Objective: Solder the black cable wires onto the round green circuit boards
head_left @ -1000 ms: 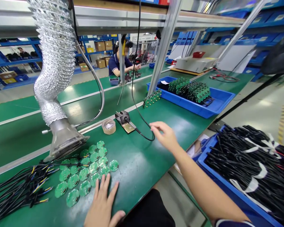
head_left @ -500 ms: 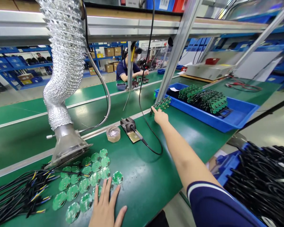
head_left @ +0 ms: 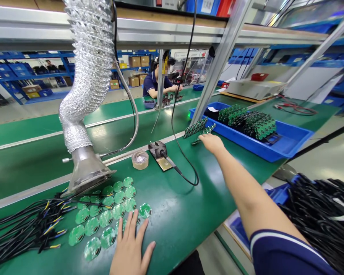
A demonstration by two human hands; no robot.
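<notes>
My left hand (head_left: 131, 244) lies flat with fingers spread, its fingertips over some of the round green circuit boards (head_left: 105, 219) laid in rows on the bench. My right hand (head_left: 213, 144) reaches far out, its fingers closed on the near edge of a circuit board panel (head_left: 206, 130). Just behind that panel, another panel of green boards (head_left: 195, 128) leans along the bench's metal strip. Black cables (head_left: 25, 225) with bared coloured wire ends lie left of the round boards, a few ends reaching over them.
A soldering iron (head_left: 169, 162) rests in its stand beside a round tub of solder bits (head_left: 140, 159). A silver fume duct (head_left: 86, 76) hangs at left. The blue tray (head_left: 292, 133) holds stacked panels. Bundled black cables (head_left: 318, 217) sit lower right. A co-worker (head_left: 157, 82) sits across.
My right hand has moved right and drawn one panel away from the one behind it. My left hand stays flat over the round boards. The view has shifted slightly.
</notes>
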